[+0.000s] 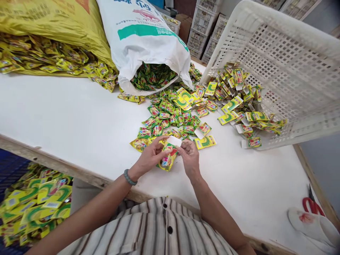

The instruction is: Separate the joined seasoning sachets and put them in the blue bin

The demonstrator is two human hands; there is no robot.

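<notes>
Left hand (150, 157) and right hand (189, 157) grip one sachet (168, 158); loose heap (172, 117) far on bench (66, 117) unsorted; some in crate (278, 71).

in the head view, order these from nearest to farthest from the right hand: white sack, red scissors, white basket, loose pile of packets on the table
From the right hand:
1. Loose pile of packets, just beyond the fingers, mid-table.
2. White basket, tipped on its side, far right.
3. White sack, lying open at the back, centre.
4. Red scissors, at the table's right edge.
</notes>
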